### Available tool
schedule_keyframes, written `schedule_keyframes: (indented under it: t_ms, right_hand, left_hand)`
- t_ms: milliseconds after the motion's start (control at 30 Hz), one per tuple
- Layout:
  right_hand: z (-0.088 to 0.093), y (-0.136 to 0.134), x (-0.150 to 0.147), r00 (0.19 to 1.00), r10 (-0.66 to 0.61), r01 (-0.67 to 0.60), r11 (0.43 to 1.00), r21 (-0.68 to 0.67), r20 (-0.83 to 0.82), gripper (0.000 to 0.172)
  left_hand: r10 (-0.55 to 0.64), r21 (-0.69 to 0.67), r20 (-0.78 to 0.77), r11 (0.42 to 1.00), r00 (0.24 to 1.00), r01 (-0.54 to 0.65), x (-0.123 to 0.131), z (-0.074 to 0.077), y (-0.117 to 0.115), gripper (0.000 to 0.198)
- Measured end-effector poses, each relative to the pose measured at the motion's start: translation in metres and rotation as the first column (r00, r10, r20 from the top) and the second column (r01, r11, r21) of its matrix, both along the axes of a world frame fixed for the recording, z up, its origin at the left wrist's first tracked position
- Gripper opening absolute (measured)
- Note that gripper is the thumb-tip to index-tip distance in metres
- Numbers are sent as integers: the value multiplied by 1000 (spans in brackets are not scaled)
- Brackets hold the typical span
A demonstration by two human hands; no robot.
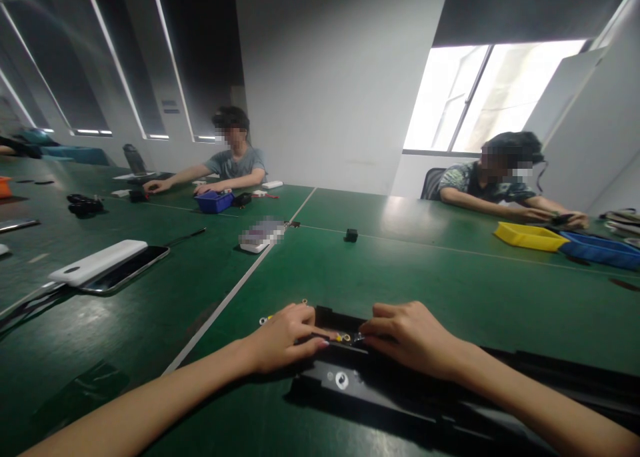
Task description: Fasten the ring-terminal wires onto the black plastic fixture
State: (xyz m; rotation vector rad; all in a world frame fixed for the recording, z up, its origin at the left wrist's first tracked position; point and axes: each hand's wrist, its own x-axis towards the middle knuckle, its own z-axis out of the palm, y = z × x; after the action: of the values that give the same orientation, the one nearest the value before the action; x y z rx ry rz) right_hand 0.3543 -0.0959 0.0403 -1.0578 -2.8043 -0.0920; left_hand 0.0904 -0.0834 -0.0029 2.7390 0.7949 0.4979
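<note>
A long black housing [373, 383] lies on the table in front of me, with a round white mark on its near face. My left hand [287, 340] reaches over its left end. Thumb and forefinger are closed at a small yellow ring terminal [341, 337] inside the channel. Facing it from the other side, my right hand [413, 333] has its fingers pressed together beside a small shiny piece [357, 338]. What those right fingertips grip is hidden. Another ring terminal [263, 321] shows just beyond my left wrist.
White power banks, one beside a phone [127, 270], lie left on the green table [310, 277]. A small black block [351, 235] sits ahead. Two people work across the table, near a purple bin [214, 203], a yellow tray [530, 237] and a blue tray [600, 250].
</note>
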Motion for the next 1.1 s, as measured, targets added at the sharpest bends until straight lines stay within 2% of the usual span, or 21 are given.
schedule_keyframes:
  t_ms: [700, 1100]
  right_hand:
    - [7, -4, -1, 999, 41, -41, 998, -43, -10, 23]
    - [6, -1, -1, 1000, 14, -14, 998, -69, -1, 21]
  left_hand:
    - [3, -7, -26, 1000, 1000, -3, 0, 1, 0, 36]
    - [10, -7, -32, 1000, 999, -11, 0, 0, 0, 39]
